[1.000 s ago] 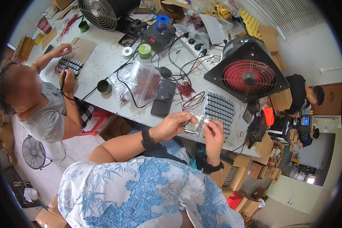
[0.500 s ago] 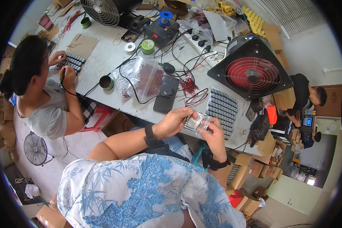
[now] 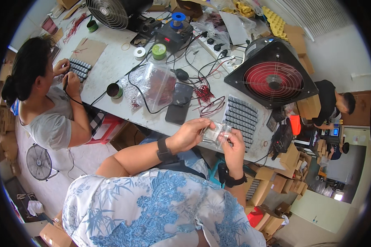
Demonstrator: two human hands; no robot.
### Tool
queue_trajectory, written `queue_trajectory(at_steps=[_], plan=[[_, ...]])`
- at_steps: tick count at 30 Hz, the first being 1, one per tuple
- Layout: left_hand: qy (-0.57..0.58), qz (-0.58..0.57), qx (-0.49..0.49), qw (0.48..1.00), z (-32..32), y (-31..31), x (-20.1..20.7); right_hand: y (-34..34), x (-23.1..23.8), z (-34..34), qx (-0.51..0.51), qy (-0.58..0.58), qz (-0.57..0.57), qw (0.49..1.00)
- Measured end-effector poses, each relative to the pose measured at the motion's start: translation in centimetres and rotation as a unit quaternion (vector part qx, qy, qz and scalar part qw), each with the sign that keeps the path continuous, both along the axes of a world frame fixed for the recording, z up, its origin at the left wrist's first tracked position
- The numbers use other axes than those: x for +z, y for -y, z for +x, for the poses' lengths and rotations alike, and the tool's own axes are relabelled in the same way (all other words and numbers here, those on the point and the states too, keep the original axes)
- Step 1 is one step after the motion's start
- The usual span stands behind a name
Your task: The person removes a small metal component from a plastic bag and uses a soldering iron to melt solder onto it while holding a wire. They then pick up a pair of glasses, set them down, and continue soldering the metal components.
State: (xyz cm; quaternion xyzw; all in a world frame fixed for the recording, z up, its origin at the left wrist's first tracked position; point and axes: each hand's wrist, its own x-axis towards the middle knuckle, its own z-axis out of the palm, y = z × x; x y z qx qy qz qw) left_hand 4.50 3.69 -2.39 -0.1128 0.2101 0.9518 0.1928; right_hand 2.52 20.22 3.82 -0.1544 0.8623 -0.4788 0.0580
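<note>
Between my two hands, above the front edge of the table, is a small clear plastic bag (image 3: 213, 135). My left hand (image 3: 189, 133) pinches its left end between thumb and fingers. The right end is gripped by my right hand (image 3: 234, 150), its fingers bent closed. Something pale shows through the plastic, too small and glossy to make out. Just beyond my right hand, a tray-like block of small grey square parts (image 3: 241, 121) in rows lies on the table. Red and black wires (image 3: 204, 94) and a black phone-like slab (image 3: 178, 113) lie beyond my left hand.
A large square fan (image 3: 274, 80) with a red centre stands at the back right of the table (image 3: 111, 53). Black cables, clear bags (image 3: 156, 84) of small parts and a soldering station (image 3: 173, 37) fill the middle. A co-worker (image 3: 49, 94) sits at the left.
My right fingers have shifted slightly on the bag and curled more, and the bag looks more stretched out. My left hand has barely moved. The co-worker at the far right has moved an arm.
</note>
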Motion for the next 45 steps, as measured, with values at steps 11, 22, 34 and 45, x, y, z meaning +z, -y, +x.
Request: queue_trajectory(at_steps=[11,22,34,45], plan=[[-0.030,0.045,-0.003,0.999,-0.1,0.6,0.9,-2.4,0.0,0.3,-0.088,0.090,-0.117,0.985],[-0.033,0.053,-0.034,0.997,0.1,0.6,0.1,-1.9,0.4,0.5,-0.099,0.144,-0.148,0.974],[-0.033,0.068,-0.035,0.996,0.1,0.4,0.0,-1.7,0.0,0.2,-0.104,0.185,-0.200,0.957],[-0.024,0.096,-0.024,0.995,0.1,0.4,-0.3,-2.2,-0.6,0.0,-0.145,0.188,-0.248,0.939]])
